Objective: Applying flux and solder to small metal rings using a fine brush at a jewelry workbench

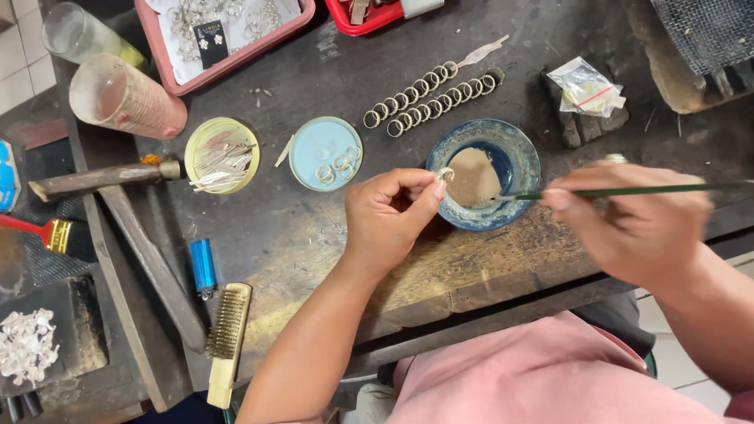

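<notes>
Dark, scuffed wood makes up the workbench (330, 235), its near edge worn pale under the person's forearms. Over the rim of a blue bowl (525, 161) the left hand (390, 220) pinches a small silver ring (446, 173) between thumb and forefinger, fingertips closed tight on it; the ring is shiny, thin, and partly hidden by the fingers. Just right of that grip, the right hand (636, 228) clamps a thin green brush (628, 190) between thumb and fingers, its handle running off to the right and its tip reaching into the bowl, close to the ring. Inside the bowl sits a brownish patch on the blue glaze.

Left of the pinch lies a pale blue lid (314, 145) with a few loose rings on it, and farther left a yellow lid (206, 135) holding slim silver strips. Above the grip, two rows of rings (428, 98) lie strung in lines on the bench. Well to the lower left sit a blue lighter (203, 267) and a wire brush (228, 338).
</notes>
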